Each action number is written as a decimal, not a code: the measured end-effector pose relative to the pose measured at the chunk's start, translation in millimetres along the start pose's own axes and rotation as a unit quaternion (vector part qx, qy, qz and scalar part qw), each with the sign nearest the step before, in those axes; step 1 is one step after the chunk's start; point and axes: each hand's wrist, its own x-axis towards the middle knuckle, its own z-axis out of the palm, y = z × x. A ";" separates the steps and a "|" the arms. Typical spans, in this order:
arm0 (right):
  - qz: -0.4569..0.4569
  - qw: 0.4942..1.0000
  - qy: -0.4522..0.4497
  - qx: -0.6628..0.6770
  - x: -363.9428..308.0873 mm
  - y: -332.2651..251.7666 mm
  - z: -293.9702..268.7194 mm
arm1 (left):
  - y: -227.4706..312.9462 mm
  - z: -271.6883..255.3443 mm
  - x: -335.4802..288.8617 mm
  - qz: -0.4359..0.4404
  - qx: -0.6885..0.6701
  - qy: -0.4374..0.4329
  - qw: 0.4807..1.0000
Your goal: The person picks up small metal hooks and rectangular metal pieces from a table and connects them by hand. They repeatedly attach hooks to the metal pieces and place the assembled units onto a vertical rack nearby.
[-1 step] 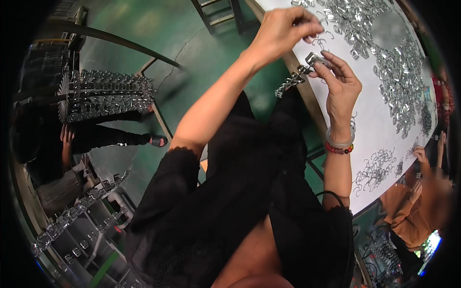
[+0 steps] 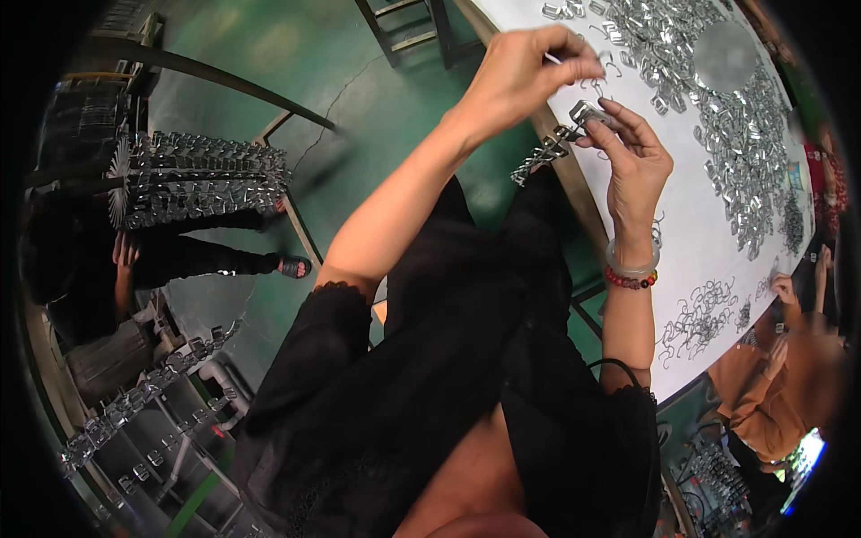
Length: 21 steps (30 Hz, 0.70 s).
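Note:
My left hand is raised over the table's edge, thumb and forefinger brought together in a pinch; what they hold, if anything, is too small to tell. Just below and beside its fingertips are thin wire hooks. Lower and to the right, my right hand grips a shiny metal buckle between thumb and fingers. From that buckle a string of linked metal parts slants down past the edge, over my lap.
A large pile of silvery metal pieces covers the far side of the white tabletop. Another heap of wire hooks lies closer. A person in an orange sleeve works at right. Racks of metal parts stand at left beside another person.
My left hand has come down slightly, its fingertips closer to the buckle. My right hand keeps its grip, shifted very slightly.

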 end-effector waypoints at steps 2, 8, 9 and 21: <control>-0.007 1.000 -0.004 0.005 2.0 2.8 2.1 | 1.5 1.0 -18.2 0.060 0.047 0.012 0.997; -0.025 1.000 0.000 -0.001 -0.5 -7.4 8.2 | -13.0 10.3 -29.2 0.156 0.183 0.054 0.969; -0.024 1.000 0.008 -0.013 -0.4 -13.1 8.7 | -10.0 11.4 -26.1 0.162 0.187 0.054 0.967; -0.134 0.985 -0.107 -0.028 4.9 19.1 -11.0 | -23.0 29.2 -48.7 -0.052 -0.092 0.038 0.994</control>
